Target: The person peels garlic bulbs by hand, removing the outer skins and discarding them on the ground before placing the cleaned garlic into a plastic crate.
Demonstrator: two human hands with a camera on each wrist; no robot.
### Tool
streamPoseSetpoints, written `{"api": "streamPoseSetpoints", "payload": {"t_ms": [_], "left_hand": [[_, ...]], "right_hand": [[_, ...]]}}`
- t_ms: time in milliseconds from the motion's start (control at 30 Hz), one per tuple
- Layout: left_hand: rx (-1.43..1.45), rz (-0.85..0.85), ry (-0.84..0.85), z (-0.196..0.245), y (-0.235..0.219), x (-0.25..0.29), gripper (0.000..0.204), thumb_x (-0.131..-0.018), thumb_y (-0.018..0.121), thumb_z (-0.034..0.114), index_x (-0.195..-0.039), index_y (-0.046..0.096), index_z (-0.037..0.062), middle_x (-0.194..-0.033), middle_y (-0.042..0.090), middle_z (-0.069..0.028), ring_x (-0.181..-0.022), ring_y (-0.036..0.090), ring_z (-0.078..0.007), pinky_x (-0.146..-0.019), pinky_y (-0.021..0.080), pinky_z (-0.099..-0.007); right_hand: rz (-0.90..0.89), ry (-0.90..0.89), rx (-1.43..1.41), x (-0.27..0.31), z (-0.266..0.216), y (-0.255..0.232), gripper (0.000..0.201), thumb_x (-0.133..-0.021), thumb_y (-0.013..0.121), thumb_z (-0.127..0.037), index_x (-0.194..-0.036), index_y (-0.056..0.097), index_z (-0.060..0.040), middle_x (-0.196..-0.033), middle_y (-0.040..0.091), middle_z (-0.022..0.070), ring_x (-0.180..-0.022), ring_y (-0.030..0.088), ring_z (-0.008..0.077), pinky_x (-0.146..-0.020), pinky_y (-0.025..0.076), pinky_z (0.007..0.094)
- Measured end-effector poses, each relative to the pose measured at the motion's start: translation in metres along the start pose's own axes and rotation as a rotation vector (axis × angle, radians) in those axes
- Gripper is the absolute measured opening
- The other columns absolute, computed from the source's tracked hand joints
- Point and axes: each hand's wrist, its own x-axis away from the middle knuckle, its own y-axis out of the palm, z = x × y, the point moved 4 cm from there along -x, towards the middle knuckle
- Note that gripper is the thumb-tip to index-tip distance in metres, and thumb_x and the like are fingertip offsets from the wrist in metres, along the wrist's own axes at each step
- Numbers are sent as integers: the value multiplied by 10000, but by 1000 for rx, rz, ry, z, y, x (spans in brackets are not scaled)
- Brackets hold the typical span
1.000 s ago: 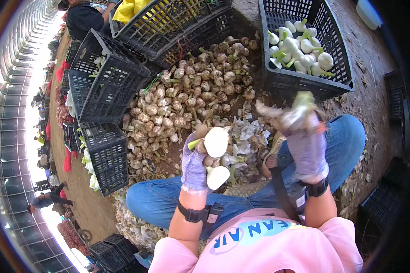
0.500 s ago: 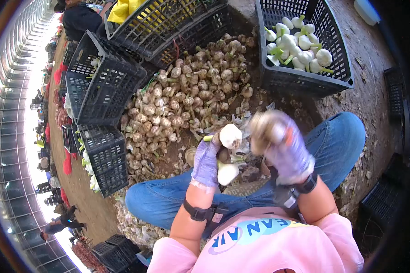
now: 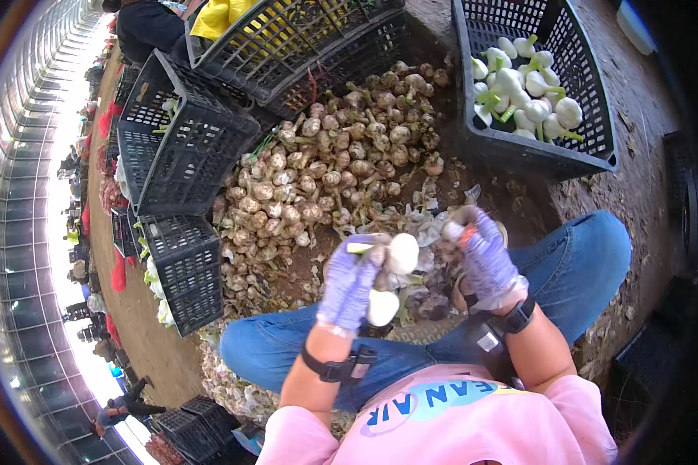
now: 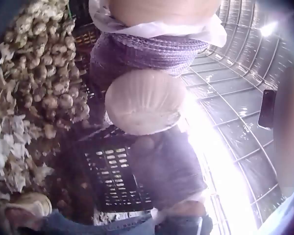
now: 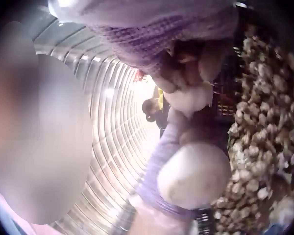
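Observation:
Two pale garlic bulbs are in the gloved left hand [image 3: 351, 283]: the upper bulb [image 3: 402, 253] has a green stem lying across the fingers, and the lower bulb [image 3: 382, 308] hangs under them. A large bulb [image 4: 146, 102] fills the middle of the left wrist view. The gloved right hand [image 3: 488, 260] is just right of the bulbs, fingers bent toward them, with an orange patch at the fingers. In the right wrist view its fingertips overlap a white bulb [image 5: 190, 99]; whether they grip it cannot be told.
A heap of unpeeled garlic [image 3: 318, 178] lies in front, with loose skins [image 3: 423, 221] near the knees. A black crate [image 3: 535, 147] of white bulbs is at upper right. More crates [image 3: 182, 267] stand along the left, and other people are beyond.
The right hand has come down and toward the left hand, then slowed. The left hand still holds two bulbs and has shifted slightly. The view has moved a little.

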Motion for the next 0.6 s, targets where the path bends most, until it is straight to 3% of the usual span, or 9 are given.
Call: {"api": "streamPoseSetpoints", "payload": {"t_ms": [100,167,233,267,333,400,433,567,600], "left_hand": [[-86,160,77,48,-43,-9,277,-721,759,195,-945,618,113,-837,623,-11,-602,544,-60,-493,451,-199],[-262,355,352,92,-95,-21,252,-721,739,93,-941,616,97,-880,620,-13,-732,575,-98,-582,474,-215],[-369,477,560,153,-145,-30,278,-725,708,17,-980,613,71,-958,612,-35,-785,576,-103,-659,485,-207],[-481,498,740,183,-175,-36,280,-751,672,-17,-1013,602,54,-1004,608,-58,-796,584,-115,-675,494,-216],[-719,593,881,241,-227,-48,276,-790,644,-7,-1056,572,19,-1062,587,-95,-905,583,-168,-802,509,-276],[-825,678,937,284,-282,-71,288,-805,646,41,-1081,567,29,-1089,577,-100,-993,560,-176,-880,479,-291],[-928,721,868,301,-314,-89,392,-778,681,77,-1143,548,28,-1125,564,-109,-1029,550,-196,-909,457,-295],[-1853,828,714,306,-266,-148,568,-722,721,156,-1236,504,53,-1291,447,-137,-1212,409,-267,-1029,321,-331],[-1729,758,859,292,-239,-157,540,-726,716,148,-1223,517,68,-1281,438,-141,-1227,382,-281,-1032,305,-354]], "right_hand": [[19,32,-95,-4,-9,-5,140,-821,624,-135,-878,533,-45,-761,510,-17,-680,466,64,-610,401,208],[-27,71,161,-4,-2,-10,167,-803,657,-149,-871,536,-57,-767,506,-27,-691,457,56,-615,394,199],[-37,42,106,-4,7,-7,193,-781,691,-144,-884,555,-57,-780,519,-31,-698,463,57,-615,396,194],[-39,117,155,-4,8,-8,200,-783,691,-147,-895,557,-49,-787,528,-27,-702,469,59,-617,399,197],[-20,172,172,-5,15,-11,206,-788,688,-147,-905,560,-37,-788,547,-17,-702,484,64,-618,409,203],[0,158,178,-9,17,-9,203,-790,684,-133,-911,560,-26,-787,557,-7,-702,497,69,-621,422,209],[-1,164,217,-11,13,-7,203,-789,682,-122,-917,561,-21,-792,558,-2,-705,503,71,-624,426,210],[7,344,230,-17,22,-15,217,-790,673,-101,-951,565,-4,-828,568,14,-746,518,83,-662,437,219],[10,346,224,-20,27,-17,221,-790,668,-92,-964,568,1,-845,575,23,-768,524,91,-688,440,226]]}}
